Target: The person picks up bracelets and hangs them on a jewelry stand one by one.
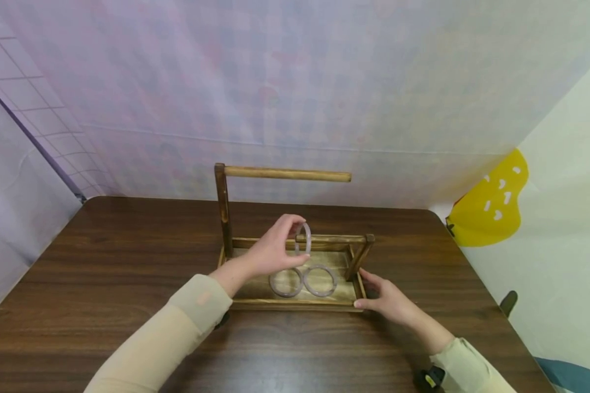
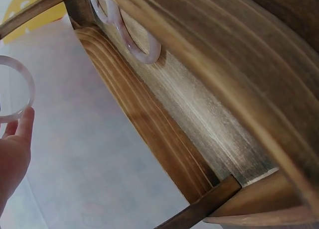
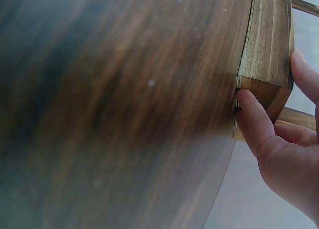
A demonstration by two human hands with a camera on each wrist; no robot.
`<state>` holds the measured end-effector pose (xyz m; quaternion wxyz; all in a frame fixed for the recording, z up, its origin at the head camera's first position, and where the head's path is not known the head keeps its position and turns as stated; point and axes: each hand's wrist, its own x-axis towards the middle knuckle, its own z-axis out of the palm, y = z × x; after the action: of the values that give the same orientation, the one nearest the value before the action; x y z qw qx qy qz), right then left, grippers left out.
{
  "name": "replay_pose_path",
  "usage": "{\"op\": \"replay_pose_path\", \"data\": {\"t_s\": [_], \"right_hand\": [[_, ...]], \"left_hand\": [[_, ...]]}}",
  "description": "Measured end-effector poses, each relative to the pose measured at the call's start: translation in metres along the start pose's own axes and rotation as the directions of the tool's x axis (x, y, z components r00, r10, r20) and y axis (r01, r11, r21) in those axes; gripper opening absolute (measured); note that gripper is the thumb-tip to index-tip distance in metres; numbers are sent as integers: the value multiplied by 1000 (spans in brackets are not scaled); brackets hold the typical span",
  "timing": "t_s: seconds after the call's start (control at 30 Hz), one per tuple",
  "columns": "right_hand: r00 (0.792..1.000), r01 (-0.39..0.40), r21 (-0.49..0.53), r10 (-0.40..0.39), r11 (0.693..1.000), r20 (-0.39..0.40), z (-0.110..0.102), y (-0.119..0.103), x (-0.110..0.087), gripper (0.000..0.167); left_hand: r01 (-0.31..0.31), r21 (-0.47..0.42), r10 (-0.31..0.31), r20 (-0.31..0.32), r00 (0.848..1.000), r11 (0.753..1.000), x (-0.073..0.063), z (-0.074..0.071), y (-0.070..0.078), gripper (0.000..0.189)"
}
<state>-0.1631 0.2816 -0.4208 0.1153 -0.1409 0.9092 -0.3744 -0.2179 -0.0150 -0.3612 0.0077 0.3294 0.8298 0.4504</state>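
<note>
My left hand (image 1: 273,248) pinches a pale, translucent bangle (image 1: 308,240) between thumb and fingers, holding it upright above a wooden display stand (image 1: 295,305). The free end of the stand's lower bar (image 1: 341,239) shows within that ring. Two similar bangles, a left one (image 1: 286,296) and a right one (image 1: 320,295), lie side by side on the stand's tray floor. At the tray's right end, my right hand (image 1: 390,300) grips the wood, thumb at the front corner and fingers farther back. The right wrist view shows thumb and fingers on opposite sides of the tray end (image 3: 264,55).
A taller post (image 1: 223,210) at the stand's left carries an upper bar (image 1: 287,173) pointing right. The stand sits on a dark brown wooden table (image 1: 103,284). Behind hangs a pale patterned curtain (image 1: 275,82), and a yellow printed shape (image 1: 491,202) shows at the right.
</note>
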Motion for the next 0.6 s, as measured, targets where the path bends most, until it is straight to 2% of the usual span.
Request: {"op": "replay_pose_path", "data": {"t_s": [0.3, 0.6], "right_hand": [[1000, 8, -5, -8, 1000, -3, 0, 0, 0, 83], [1000, 6, -3, -6, 1000, -1, 0, 0, 0, 84]], "left_hand": [[-20, 5, 20, -5, 1000, 1000, 3, 1, 0, 65], [-7, 27, 7, 12, 1000, 1000, 5, 1, 3, 66]]}}
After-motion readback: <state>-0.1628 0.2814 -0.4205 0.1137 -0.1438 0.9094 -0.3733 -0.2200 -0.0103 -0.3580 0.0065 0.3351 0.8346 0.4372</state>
